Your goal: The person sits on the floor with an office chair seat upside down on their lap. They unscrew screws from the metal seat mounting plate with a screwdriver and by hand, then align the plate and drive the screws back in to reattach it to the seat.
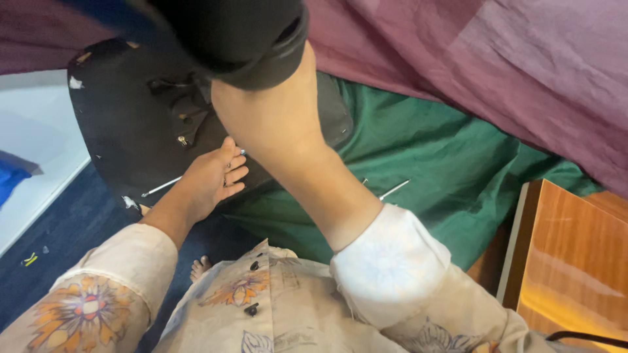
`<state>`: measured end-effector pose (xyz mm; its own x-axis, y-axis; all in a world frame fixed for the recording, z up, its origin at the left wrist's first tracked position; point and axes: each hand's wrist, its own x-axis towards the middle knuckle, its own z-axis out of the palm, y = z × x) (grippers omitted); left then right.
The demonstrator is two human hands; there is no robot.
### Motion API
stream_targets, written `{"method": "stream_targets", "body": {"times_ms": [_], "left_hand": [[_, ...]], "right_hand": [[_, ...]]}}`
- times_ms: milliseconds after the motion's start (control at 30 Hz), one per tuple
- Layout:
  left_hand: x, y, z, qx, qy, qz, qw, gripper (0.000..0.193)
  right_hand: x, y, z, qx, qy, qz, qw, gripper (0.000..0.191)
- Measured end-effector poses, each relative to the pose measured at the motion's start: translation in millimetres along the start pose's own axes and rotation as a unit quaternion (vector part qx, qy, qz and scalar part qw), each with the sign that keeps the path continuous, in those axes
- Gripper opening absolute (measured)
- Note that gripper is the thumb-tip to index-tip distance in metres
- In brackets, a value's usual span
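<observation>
Here, a black board point(131, 124) lies flat partly over green cloth point(445, 163), left hand point(212, 176) pinching a thin metal rod point(162, 186) running lower-left to upper-right across it, while the raised right hand's grip cannot be told.

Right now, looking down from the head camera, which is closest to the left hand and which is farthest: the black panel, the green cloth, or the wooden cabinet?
1. Black panel: under the left hand, touching it.
2. Green cloth: to the right, in the middle.
3. Wooden cabinet: far right edge.
</observation>
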<state>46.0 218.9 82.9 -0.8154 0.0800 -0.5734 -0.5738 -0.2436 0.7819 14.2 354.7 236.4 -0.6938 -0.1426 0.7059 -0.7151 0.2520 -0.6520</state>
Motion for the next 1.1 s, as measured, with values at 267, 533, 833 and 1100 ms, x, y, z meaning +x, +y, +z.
{"method": "stream_targets", "body": {"times_ms": [267,533,833,1100], "left_hand": [[7.2,-1.1,15.0,-0.018,0.009,0.021,1.000,0.059],[31.1,-30.9,-9.9,-0.182,-0.007,0.079,0.980,0.040],[34.4,-30.9,-16.9,-0.164,0.004,0.082,0.983,0.038],[22.7,-19.1,-7.9,-0.049,-0.010,0.068,0.996,0.041]], "right_hand": [[-9.3,-18.6,11.8,-0.008,-0.064,-0.115,0.991,0.069],[-13.2,-30.5,52.9,0.062,-0.208,-0.052,0.975,0.056],[1.6,-9.0,125.1,0.056,-0.234,-0.148,0.959,0.055],[-12.3,13.9,95.0,0.147,-0.194,-0.032,0.969,0.042]]}}
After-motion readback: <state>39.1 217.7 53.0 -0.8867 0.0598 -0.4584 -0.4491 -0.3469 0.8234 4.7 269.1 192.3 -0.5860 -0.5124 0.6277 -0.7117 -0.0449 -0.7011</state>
